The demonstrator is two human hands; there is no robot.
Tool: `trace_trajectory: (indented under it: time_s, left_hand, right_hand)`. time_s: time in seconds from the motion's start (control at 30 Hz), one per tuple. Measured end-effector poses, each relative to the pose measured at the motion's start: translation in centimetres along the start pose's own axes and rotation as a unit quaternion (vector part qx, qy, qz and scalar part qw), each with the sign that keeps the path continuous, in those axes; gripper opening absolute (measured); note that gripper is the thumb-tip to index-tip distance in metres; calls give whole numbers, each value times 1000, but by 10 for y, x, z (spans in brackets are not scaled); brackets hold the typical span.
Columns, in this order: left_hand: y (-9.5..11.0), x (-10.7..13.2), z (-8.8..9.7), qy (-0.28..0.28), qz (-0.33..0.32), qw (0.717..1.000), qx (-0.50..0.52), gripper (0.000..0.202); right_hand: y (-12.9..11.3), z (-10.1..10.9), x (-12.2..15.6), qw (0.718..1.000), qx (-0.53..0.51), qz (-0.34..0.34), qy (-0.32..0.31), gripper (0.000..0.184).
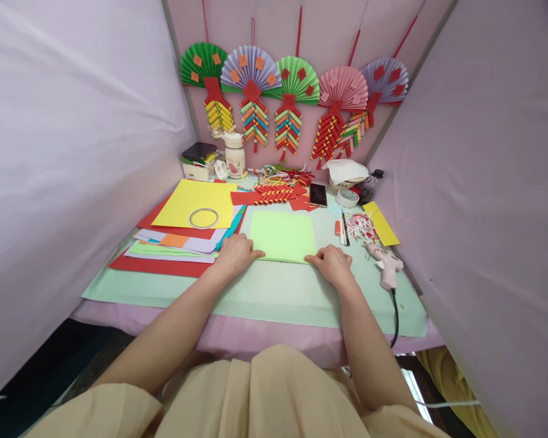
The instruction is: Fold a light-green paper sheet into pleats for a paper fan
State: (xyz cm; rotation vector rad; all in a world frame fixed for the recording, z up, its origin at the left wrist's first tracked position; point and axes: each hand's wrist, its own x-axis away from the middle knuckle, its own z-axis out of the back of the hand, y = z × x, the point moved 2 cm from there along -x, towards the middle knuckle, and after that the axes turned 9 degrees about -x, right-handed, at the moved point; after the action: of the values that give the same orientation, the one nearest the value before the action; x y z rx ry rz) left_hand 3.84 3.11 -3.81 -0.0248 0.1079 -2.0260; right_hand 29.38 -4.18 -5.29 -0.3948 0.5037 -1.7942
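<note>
A sheet of light green paper (283, 236) lies flat in front of me, its near edge thicker, as if layered or folded. My left hand (236, 252) holds its near left corner, thumb on the paper and the other fingers curled. At the near right corner my right hand (332, 264) pinches the paper the same way, thumb stretched toward the edge. Left of it lies a stack of coloured sheets, with a yellow sheet (178, 204) on top and a metal ring (204, 227) resting on that. A red sheet (159, 266) shows lowest in the stack.
A glue gun (385, 265) with a black cord lies at right, near pens (344, 230), tangled string (361, 226) and a tape roll (347, 198). Farther back are a phone (318, 195), a red paper firecracker string (274, 194) and a bottle (235, 159). Paper fans (296, 79) hang behind.
</note>
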Motion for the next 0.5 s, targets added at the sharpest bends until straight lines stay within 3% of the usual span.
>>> trace_trajectory:
  time_s: [0.33,0.5]
  left_hand:
    - [4,3,3,-4,-5,1000,10,46]
    - [3,4,2,2,-2,1000,14,44]
  right_hand:
    - [3,2,-2,1000,-5,-8,-7,37]
    - [3,7,-1,999,-48,21,-7,29]
